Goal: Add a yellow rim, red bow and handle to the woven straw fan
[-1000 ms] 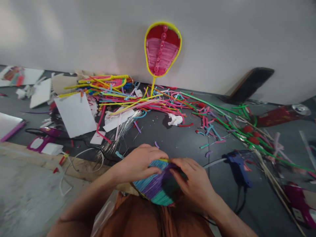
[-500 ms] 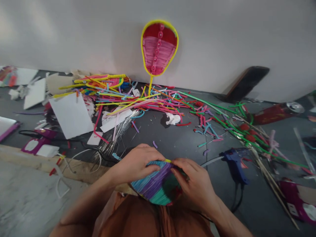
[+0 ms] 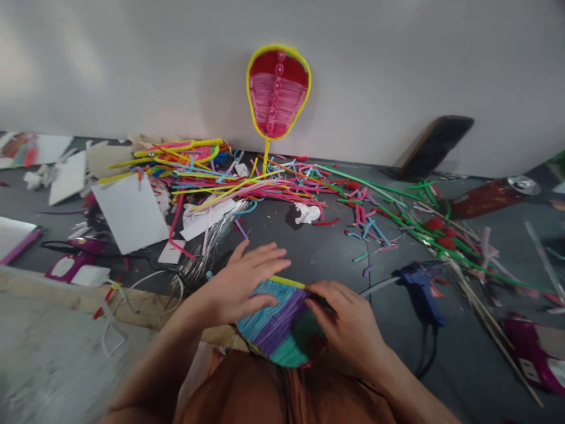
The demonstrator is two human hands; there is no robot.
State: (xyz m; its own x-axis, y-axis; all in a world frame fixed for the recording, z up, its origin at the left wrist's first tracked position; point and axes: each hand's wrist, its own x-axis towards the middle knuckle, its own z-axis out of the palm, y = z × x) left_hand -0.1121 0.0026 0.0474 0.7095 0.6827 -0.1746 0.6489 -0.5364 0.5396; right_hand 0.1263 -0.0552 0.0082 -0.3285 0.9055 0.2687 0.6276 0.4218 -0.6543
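Low in the view, close to my body, is a panel of pipe cleaners (image 3: 278, 324) striped in blue, purple and teal. A yellow pipe cleaner (image 3: 288, 282) lies along its upper edge. My right hand (image 3: 346, 318) pinches the panel's upper right edge, thumb below and fingers above, covering that corner. My left hand (image 3: 249, 282) hovers over the upper left part, fingers stretched out and apart from the yellow edge. A finished-looking pink and red paddle shape (image 3: 276, 97) with a yellow rim stands upright against the wall.
Pipe cleaners in many colours (image 3: 265, 188) pile up along the wall. At the right are a blue glue gun (image 3: 424, 291), a red can (image 3: 492, 197) on its side and a leaning phone (image 3: 435, 147). White card (image 3: 130, 212) and a power strip (image 3: 77, 262) lie left.
My left hand has let go of the panel's upper edge and lifted to the left, its fingers opening. More of the yellow edge shows. My right hand keeps its pinch.
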